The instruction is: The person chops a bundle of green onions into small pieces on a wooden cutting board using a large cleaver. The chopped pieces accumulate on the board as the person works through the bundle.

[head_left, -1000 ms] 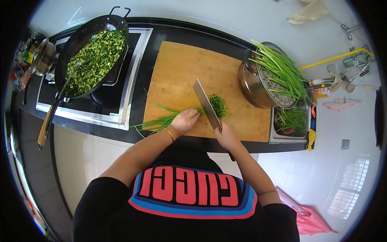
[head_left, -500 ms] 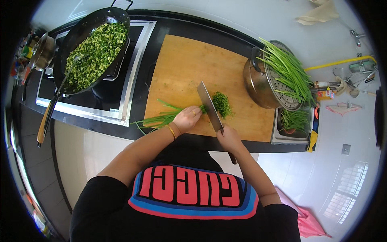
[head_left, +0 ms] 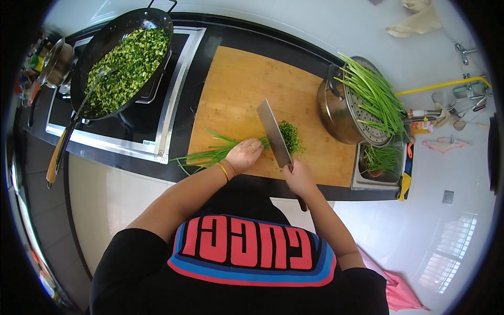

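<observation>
Closed over a bunch of long green chives, my left hand presses it on the wooden cutting board; the leaves trail off to the left. My right hand is wrapped round the handle of a cleaver, part of which sticks out below the fist. The blade stands on edge at a slant, just right of the cut chive ends and a little apart from my left fingers. On the blade's right side lies a small heap of finely chopped chives.
At left, a black wok of chopped green-yellow food sits on the stove, a wooden-handled utensil leaning in it. To the right stands a steel pot topped by a steamer tray bearing whole chives. More greens lie in the sink.
The cleaver and my right hand have shifted slightly to the right, widening the gap from my left fingers. My left hand stays in place on the chives.
</observation>
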### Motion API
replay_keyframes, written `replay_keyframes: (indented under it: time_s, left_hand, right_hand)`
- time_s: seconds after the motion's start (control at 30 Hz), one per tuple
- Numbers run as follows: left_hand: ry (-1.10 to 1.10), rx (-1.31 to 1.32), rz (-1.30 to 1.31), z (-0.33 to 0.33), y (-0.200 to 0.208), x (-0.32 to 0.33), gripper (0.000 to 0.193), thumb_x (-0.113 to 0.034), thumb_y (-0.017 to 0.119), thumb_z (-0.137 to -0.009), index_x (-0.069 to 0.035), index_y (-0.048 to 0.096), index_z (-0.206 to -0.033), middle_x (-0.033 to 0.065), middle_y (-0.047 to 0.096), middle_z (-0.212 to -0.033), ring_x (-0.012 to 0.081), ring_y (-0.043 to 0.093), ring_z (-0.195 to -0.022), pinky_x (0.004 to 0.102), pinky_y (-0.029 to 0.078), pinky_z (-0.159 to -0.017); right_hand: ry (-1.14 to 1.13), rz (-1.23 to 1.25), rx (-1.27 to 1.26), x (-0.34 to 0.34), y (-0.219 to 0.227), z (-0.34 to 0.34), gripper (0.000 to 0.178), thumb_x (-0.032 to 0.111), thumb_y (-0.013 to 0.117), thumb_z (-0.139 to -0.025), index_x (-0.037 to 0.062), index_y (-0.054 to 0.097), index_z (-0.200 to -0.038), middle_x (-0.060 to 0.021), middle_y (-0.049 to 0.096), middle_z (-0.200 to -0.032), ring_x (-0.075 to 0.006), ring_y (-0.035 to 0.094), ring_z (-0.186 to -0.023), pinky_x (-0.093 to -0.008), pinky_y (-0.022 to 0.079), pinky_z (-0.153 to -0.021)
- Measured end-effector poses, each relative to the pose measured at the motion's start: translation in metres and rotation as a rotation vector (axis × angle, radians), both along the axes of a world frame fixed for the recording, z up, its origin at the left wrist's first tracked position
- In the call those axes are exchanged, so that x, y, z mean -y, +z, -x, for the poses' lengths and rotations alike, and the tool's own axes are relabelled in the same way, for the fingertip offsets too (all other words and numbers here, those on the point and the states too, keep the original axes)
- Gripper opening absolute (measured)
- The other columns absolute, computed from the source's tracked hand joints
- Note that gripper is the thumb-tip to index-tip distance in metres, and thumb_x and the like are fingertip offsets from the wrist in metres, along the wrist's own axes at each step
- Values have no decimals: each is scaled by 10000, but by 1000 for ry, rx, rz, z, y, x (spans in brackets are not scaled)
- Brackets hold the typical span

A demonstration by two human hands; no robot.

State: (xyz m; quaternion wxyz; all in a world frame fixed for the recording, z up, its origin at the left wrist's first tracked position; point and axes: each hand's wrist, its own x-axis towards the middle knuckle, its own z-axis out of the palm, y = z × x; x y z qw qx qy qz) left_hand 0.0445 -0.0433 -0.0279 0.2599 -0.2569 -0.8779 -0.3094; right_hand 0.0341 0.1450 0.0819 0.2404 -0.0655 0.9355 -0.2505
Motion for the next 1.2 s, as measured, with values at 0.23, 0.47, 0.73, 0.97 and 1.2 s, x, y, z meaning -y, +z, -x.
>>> replay_keyframes:
  time_s: [0.23,0.47,0.73,0.97,1.2]
  left_hand:
    - [5,-1,-1,-2,3,0,136,-64,563,-714,13,592,-822,94,560,-861,244,576,-838,326,487,-737]
    - [19,-16,5,-2,-1,-2,140,-67,562,-711,10,597,-822,94,562,-864,240,577,-844,332,486,-739]
    - [10,22,15,-2,3,0,149,-68,552,-710,-10,605,-837,78,572,-883,231,577,-855,328,480,-735]
    - [22,7,-12,-2,2,0,131,-58,549,-720,-10,598,-832,74,568,-870,226,576,-843,320,482,-726]
    - [15,13,-43,-3,2,0,94,-39,561,-717,-6,585,-802,80,561,-852,236,578,-820,321,489,-703]
  right_hand:
    - [67,-66,-21,-2,-4,-14,222,171,494,-792,-41,552,-824,-264,575,-697,-423,572,-688,-481,446,-637]
    - [-15,-124,-108,36,-23,-1,198,158,501,-794,-31,554,-819,-245,581,-680,-396,587,-665,-455,460,-613]
    - [-105,198,-112,0,-27,6,185,161,485,-825,-22,508,-814,-143,525,-583,-258,529,-474,-365,420,-445]
    - [10,-32,-32,-6,0,-18,189,151,501,-785,-37,523,-791,-274,559,-694,-430,561,-697,-474,436,-635]
    - [11,-39,22,-4,2,-21,189,144,500,-781,-43,530,-787,-281,564,-714,-436,563,-712,-474,441,-653]
